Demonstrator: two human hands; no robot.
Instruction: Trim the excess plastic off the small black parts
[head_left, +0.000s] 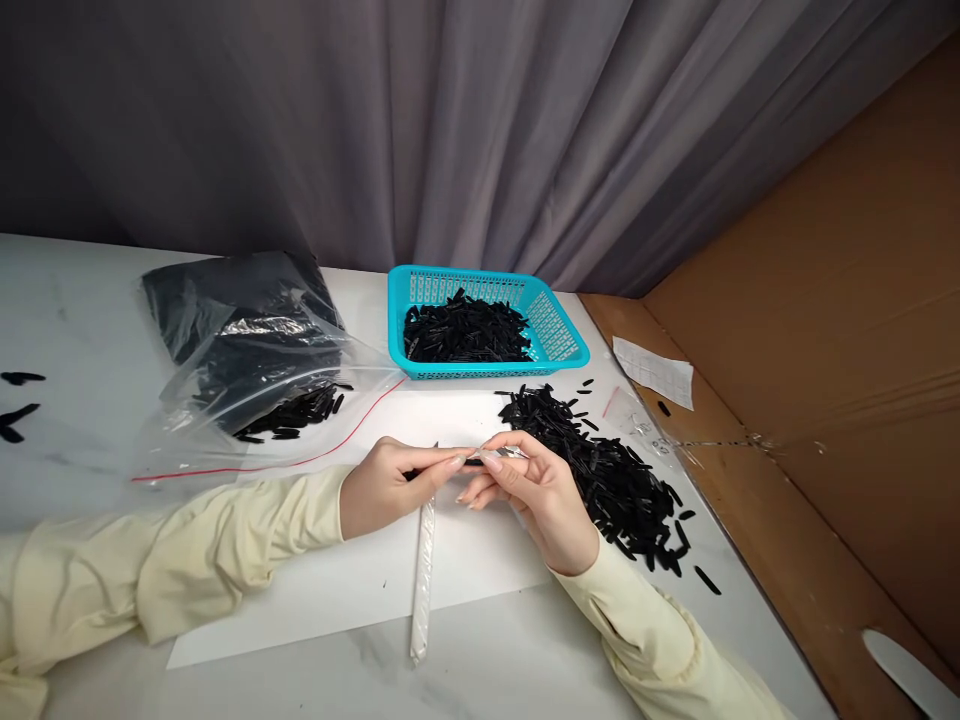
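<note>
In the middle, over a white sheet of paper (300, 590), my left hand (390, 485) pinches a small, narrow black piece (474, 461) between thumb and forefinger. More black shows under the left fingers. My right hand (536, 490) meets it from the other side, thumb and forefinger closed on the piece's other end. Something shiny and silver shows at the right fingers, too small to name. Below the hands lies a slim white stick (422, 590) with a dark pointed tip. Just right of my right hand spreads a heap of similar flat black pieces (600, 480).
A turquoise basket (487, 369) of black pieces stands at the back. Left of it lies a clear zip bag (195, 440) with a red seal line and black pieces inside. Several loose pieces (19, 425) lie far left. A paper slip (654, 372) lies by the cardboard wall (840, 300).
</note>
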